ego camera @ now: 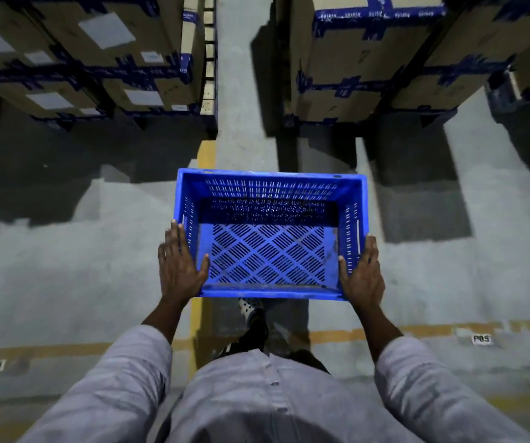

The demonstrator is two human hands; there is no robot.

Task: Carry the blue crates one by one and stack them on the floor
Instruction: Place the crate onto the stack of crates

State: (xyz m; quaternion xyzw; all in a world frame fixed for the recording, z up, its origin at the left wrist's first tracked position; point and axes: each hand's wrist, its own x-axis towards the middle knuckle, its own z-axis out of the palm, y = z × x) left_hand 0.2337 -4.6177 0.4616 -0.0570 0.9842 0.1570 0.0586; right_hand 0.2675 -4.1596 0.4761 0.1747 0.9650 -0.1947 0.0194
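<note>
I carry one empty blue crate [270,174] in front of me, above the grey concrete floor. It has slotted walls and a diamond-pattern perforated bottom. My left hand [179,263] holds its left wall near the front corner, fingers flat along the outside and thumb over the rim inside. My right hand [364,273] holds the right wall the same way. No other blue crate is in view.
Tall stacks of cardboard boxes with blue tape stand at the upper left [81,59] and upper right [369,59], with a narrow aisle between them. Yellow floor lines [206,155] run ahead and across. A floor label P05 [482,339] lies at right. My shoe [252,310] shows below the crate.
</note>
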